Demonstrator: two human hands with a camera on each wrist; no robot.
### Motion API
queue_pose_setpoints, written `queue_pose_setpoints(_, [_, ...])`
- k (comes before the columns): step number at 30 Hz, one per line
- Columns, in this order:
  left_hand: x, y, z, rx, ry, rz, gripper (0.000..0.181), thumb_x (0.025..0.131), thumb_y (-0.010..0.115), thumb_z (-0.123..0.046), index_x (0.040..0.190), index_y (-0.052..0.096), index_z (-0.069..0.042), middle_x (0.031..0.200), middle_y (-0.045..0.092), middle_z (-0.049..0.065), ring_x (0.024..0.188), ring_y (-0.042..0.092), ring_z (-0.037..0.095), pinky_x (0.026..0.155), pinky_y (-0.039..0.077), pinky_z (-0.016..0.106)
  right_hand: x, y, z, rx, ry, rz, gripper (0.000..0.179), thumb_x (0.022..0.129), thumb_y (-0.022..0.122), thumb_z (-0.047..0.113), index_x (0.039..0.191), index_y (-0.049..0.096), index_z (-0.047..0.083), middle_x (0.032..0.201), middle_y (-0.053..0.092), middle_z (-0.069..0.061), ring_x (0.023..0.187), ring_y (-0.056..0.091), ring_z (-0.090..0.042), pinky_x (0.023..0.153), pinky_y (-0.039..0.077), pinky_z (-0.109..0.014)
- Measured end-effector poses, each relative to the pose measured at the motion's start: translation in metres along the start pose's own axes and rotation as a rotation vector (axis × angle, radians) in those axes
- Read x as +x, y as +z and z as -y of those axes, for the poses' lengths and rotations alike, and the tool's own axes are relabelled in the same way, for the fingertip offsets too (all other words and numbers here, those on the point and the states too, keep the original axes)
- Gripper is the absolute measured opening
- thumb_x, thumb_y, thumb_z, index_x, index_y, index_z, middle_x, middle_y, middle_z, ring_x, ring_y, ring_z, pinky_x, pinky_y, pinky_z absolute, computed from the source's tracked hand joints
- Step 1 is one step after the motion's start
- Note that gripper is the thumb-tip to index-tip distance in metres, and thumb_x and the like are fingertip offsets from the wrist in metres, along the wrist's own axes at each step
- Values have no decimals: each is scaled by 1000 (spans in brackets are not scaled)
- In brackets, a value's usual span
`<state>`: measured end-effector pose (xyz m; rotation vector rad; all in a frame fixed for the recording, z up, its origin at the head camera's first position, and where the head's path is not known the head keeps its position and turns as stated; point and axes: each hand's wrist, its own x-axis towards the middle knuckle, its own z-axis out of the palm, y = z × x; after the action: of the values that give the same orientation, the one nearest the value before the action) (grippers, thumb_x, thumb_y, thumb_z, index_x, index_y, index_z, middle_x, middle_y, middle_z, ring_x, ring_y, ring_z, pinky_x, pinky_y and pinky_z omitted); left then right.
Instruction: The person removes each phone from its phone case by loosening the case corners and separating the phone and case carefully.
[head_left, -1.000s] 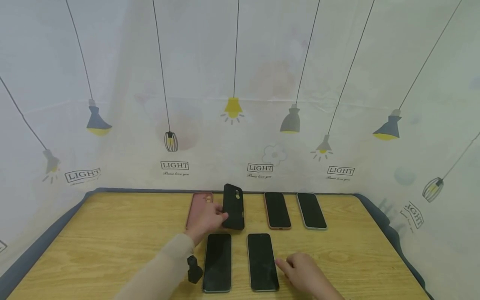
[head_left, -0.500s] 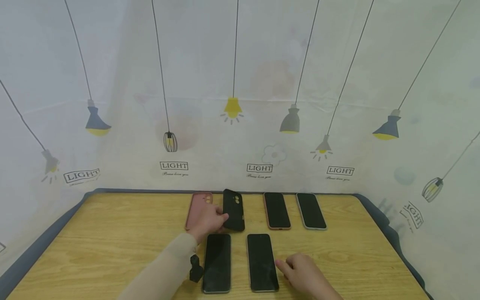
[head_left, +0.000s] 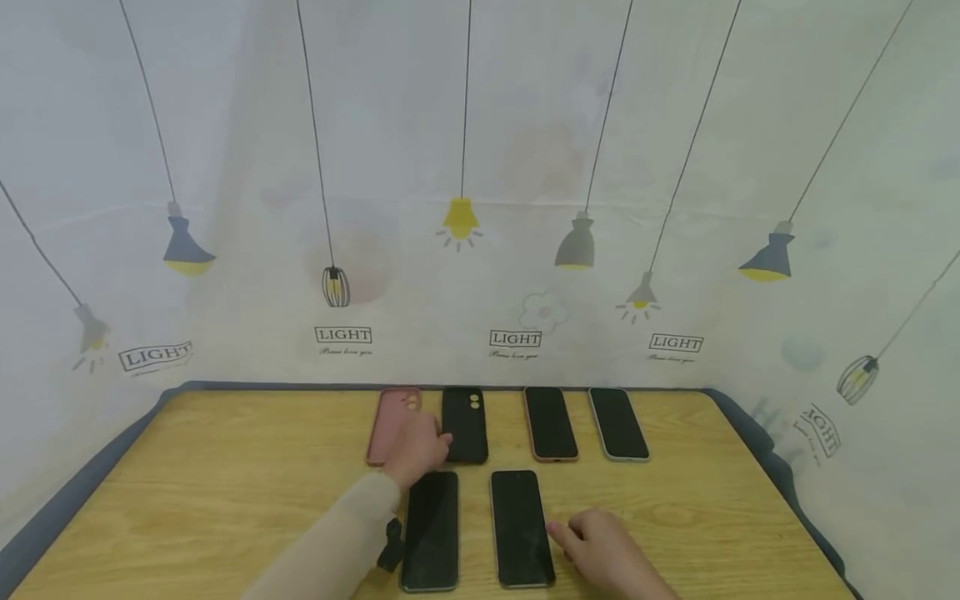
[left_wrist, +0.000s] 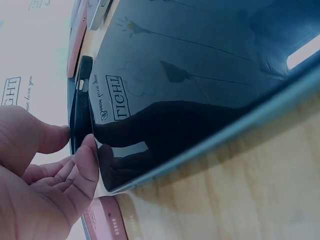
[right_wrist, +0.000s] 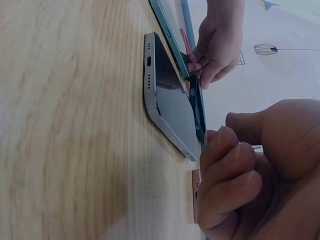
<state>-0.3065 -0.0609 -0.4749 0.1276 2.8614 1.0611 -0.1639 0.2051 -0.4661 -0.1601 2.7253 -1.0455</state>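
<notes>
In the head view my left hand (head_left: 416,450) reaches to the back row, at the left edge of a black phone case (head_left: 468,435) lying on the table. The left wrist view shows its thumb and fingers on either side of the case (left_wrist: 83,112), pinching its edge. My right hand (head_left: 606,552) rests at the front, its thumb near the right edge of a dark-screened smartphone (head_left: 522,533). Seen from the right wrist, that hand (right_wrist: 250,175) has loosely curled fingers around nothing. A second smartphone (head_left: 431,537) lies below my left wrist.
A pink phone case (head_left: 392,417) lies left of the black one, partly behind my left hand. At the back right are a phone with a pink edge (head_left: 551,425) and one with a pale edge (head_left: 619,425). A lamp-print cloth (head_left: 420,292) hangs behind the wooden table (head_left: 225,483).
The black phone case, tilted up in my left hand earlier, has come down to lie on the table. My right hand has stayed beside the front phone.
</notes>
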Motion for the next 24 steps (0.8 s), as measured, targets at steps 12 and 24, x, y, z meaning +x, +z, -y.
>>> queue_pose_setpoints(12, [-6, -10, -1, 31, 36, -26, 20, 100, 68, -20, 100, 70, 1, 87, 68, 9, 76, 61, 20, 64, 54, 34, 19, -9, -12, -26, -2, -185, 37, 104, 62, 25, 71, 61, 8, 59, 52, 2, 54, 45, -13, 48, 38, -25])
queue_pose_setpoints(24, [-32, -19, 0, -100, 147, 6, 34, 100, 70, -22, 122, 63, 4, 109, 70, 15, 88, 67, 23, 70, 60, 38, 44, -21, -16, -128, -14, -293, 19, 101, 65, 17, 91, 67, 2, 75, 60, -2, 68, 52, -15, 61, 48, -31])
